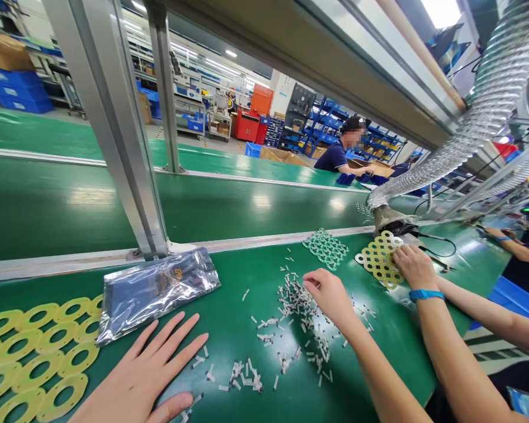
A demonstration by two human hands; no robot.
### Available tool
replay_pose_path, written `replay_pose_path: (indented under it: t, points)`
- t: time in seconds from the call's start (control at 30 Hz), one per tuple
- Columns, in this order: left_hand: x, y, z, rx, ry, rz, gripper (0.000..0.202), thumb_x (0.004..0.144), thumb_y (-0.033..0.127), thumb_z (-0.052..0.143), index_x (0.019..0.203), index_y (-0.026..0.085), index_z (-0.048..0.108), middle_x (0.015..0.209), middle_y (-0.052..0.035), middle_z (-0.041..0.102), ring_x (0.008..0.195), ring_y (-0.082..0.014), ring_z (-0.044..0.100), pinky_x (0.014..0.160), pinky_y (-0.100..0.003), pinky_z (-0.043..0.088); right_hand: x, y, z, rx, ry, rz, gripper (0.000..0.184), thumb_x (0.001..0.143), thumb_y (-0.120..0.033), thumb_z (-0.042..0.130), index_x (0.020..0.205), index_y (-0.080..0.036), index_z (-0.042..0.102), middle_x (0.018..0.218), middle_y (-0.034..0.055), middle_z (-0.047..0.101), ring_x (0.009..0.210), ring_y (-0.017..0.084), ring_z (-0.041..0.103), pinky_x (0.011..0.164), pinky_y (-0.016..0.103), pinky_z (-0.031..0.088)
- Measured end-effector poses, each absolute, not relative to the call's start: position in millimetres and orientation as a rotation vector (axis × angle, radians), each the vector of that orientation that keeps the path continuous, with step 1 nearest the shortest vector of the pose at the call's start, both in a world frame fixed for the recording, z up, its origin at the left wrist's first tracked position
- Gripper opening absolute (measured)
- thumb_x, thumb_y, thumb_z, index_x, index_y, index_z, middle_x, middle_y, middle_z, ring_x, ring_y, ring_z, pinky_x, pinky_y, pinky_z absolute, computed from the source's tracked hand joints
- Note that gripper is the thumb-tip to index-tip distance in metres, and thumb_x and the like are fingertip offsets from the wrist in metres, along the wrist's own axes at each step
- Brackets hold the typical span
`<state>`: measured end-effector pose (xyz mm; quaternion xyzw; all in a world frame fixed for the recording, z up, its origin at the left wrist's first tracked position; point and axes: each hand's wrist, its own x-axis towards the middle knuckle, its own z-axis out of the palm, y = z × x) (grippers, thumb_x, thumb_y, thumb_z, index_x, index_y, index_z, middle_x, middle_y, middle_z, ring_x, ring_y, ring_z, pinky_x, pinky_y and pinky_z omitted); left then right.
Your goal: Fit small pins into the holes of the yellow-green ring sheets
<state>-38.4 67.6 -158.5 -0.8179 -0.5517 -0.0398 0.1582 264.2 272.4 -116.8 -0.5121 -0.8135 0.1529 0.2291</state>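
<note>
My left hand (147, 370) lies flat with fingers spread, holding nothing. It rests beside a silvery plastic bag (158, 291) and a yellow panel of joined rings (37, 352). Fingers bent, my right hand (330, 296) pinches above a scattered pile of small white tube-like pieces with dark ends (320, 338). Anything between its fingertips is hidden or too small to make out. A smaller group of the same pieces (247, 376) lies right of my left hand. Beyond my right hand sits a green lattice panel of small rings (326, 248).
At right, a co-worker's hand (417, 264) with a blue wristband touches a yellow ring panel (381, 258). A flexible silver duct (449, 147) ends at a nozzle near it. A metal post (114, 129) rises behind the bag. Another person (335, 155) works across the benches.
</note>
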Motion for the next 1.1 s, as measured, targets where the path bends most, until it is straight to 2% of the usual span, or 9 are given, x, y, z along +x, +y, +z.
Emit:
replay_pose_path:
  t: [0.17, 0.43, 0.6, 0.7, 0.77, 0.8, 0.9, 1.0, 1.1]
  points:
    - [-39, 72, -159, -2.268, -1.441, -0.166, 0.062, 0.077, 0.058, 0.035, 0.131, 0.029, 0.028, 0.133, -0.0040, 0.034, 0.111, -0.0293, 0.048, 0.072, -0.045, 0.055, 253, 284, -129, -1.413, -2.183, 0.530, 0.013, 0.067, -0.022, 0.057, 0.056, -0.019, 0.062, 0.060, 0.0009, 0.058, 0.057, 0.015, 0.052, 0.059, 0.027, 0.040]
    - [-43, 71, -160, -2.307, -1.438, -0.131, 0.063, 0.077, 0.058, 0.034, 0.132, 0.028, 0.028, 0.135, -0.0035, 0.033, 0.114, -0.0295, 0.046, 0.074, -0.045, 0.054, 255, 273, -103, -1.178, -1.843, 0.827, 0.021, 0.077, -0.037, 0.050, 0.081, -0.018, 0.058, 0.073, 0.0030, 0.059, 0.066, 0.014, 0.055, 0.060, 0.026, 0.046]
    - [-37, 70, -153, -2.339, -1.483, -0.210, 0.062, 0.076, 0.058, 0.038, 0.131, 0.030, 0.029, 0.134, -0.0020, 0.036, 0.111, -0.0300, 0.049, 0.074, -0.046, 0.053, 242, 251, -92, -0.911, -1.537, 1.330, 0.011, 0.073, -0.029, 0.062, 0.076, -0.019, 0.059, 0.072, 0.0012, 0.060, 0.061, 0.012, 0.056, 0.056, 0.024, 0.046]
    - [-34, 65, -152, -2.373, -1.743, -0.259, 0.058, 0.077, 0.055, 0.041, 0.130, 0.035, 0.029, 0.135, 0.0010, 0.036, 0.117, -0.0291, 0.044, 0.086, -0.049, 0.046, 229, 241, -96, -0.960, -1.588, 1.544, 0.012, 0.074, -0.030, 0.062, 0.075, -0.017, 0.060, 0.069, 0.0027, 0.064, 0.058, 0.012, 0.058, 0.055, 0.023, 0.047]
    - [-31, 64, -151, -2.395, -2.046, -0.449, 0.048, 0.078, 0.050, 0.044, 0.124, 0.038, 0.037, 0.133, 0.0034, 0.042, 0.120, -0.0258, 0.041, 0.097, -0.051, 0.036, 221, 238, -101, -1.015, -1.626, 1.643, 0.015, 0.075, -0.030, 0.062, 0.074, -0.016, 0.060, 0.066, 0.0026, 0.064, 0.055, 0.010, 0.057, 0.052, 0.021, 0.046]
    - [-30, 66, -148, -2.431, -2.174, -0.600, 0.040, 0.080, 0.046, 0.045, 0.119, 0.038, 0.043, 0.128, 0.0039, 0.047, 0.119, -0.0228, 0.042, 0.099, -0.048, 0.034, 217, 237, -104, -1.034, -1.635, 1.683, 0.015, 0.074, -0.030, 0.063, 0.073, -0.015, 0.060, 0.064, 0.0022, 0.063, 0.053, 0.010, 0.056, 0.051, 0.020, 0.045]
    - [-20, 86, -134, -2.656, -2.402, -1.140, 0.019, 0.084, 0.035, 0.042, 0.095, 0.029, 0.056, 0.106, 0.0011, 0.058, 0.097, -0.0131, 0.053, 0.085, -0.027, 0.045, 207, 235, -111, -1.055, -1.640, 1.768, 0.018, 0.071, -0.031, 0.065, 0.071, -0.014, 0.061, 0.061, 0.0010, 0.062, 0.051, 0.009, 0.054, 0.048, 0.019, 0.044]
    - [-2, 119, -120, -2.513, -2.502, -1.762, 0.013, 0.081, 0.032, 0.048, 0.083, 0.023, 0.058, 0.088, 0.0013, 0.059, 0.079, -0.0105, 0.054, 0.075, -0.024, 0.043, 200, 229, -112, -1.036, -1.614, 1.830, 0.018, 0.071, -0.031, 0.065, 0.072, -0.014, 0.062, 0.062, 0.0004, 0.061, 0.052, 0.008, 0.053, 0.048, 0.018, 0.044]
    - [17, 146, -115, -2.496, -2.482, -1.897, 0.015, 0.079, 0.030, 0.050, 0.088, 0.021, 0.059, 0.087, 0.0005, 0.061, 0.076, -0.0107, 0.054, 0.070, -0.024, 0.043, 194, 220, -109, -1.000, -1.551, 1.926, 0.016, 0.072, -0.030, 0.065, 0.072, -0.014, 0.061, 0.062, -0.0005, 0.059, 0.050, 0.006, 0.052, 0.047, 0.016, 0.043]
